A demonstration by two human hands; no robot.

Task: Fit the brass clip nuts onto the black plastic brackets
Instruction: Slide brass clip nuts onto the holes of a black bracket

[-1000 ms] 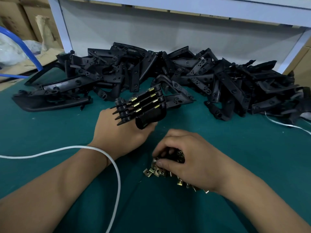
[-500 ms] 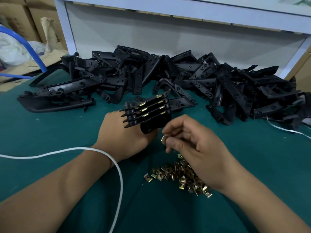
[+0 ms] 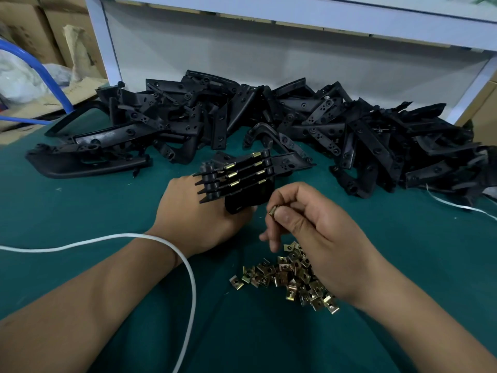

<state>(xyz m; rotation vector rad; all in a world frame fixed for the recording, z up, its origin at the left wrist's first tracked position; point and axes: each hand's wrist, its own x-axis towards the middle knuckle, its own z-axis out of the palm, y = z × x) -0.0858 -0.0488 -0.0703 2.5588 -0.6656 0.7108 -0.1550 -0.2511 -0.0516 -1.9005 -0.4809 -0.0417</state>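
In the head view, the person's right hand [image 3: 320, 238] is hovering above the loose heap of small brass clip nuts [image 3: 290, 278] on the green felt counter [image 3: 80, 211], with one single brass clip nut [image 3: 272, 211] pinched between its thumb and forefinger while the other fingers are curling loosely. A second ago that hand was lying flat on the heap, digging through it; half a second ago it was lifting away with the nut just caught. By now the nut is sitting near the right end of the stack of black plastic brackets [image 3: 236, 179], so the picking step looks finished and the fitting step looks about to begin.

The left hand [image 3: 199, 219] is resting on the counter and gripping that stack from beneath, its fingers wrapping round the lower bracket and mostly hidden by it. The stack is lying slightly tilted, and brass clips are already showing in two columns along its upper brackets; the nearest, lowest bracket seems the one waiting.

The large pile of unfitted black plastic brackets [image 3: 295, 122] is spreading across the far side of the counter. A white cord [image 3: 161, 239] is running over the left wrist.

No brand, label or writing is readable anywhere; the brown cardboard boxes [image 3: 32, 30] at the far left are showing nothing legible.
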